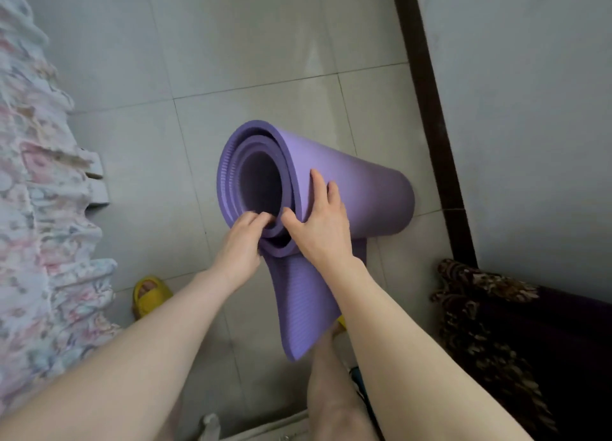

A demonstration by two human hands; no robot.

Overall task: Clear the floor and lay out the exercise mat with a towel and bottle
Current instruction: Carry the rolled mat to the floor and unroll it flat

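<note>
A purple exercise mat is rolled up and stands tilted on the grey tiled floor, its open end facing me. A loose flap of the mat hangs down toward my legs. My left hand grips the rolled layers at the near rim, fingers curled into the spiral. My right hand holds the outer layer beside it, thumb at the rim and fingers spread on the roll's outside. No towel or bottle is in view.
A floral ruffled bedspread runs along the left. My foot in a yellow slipper is on the floor at the lower left. A dark door frame and a dark patterned cloth stand at the right.
</note>
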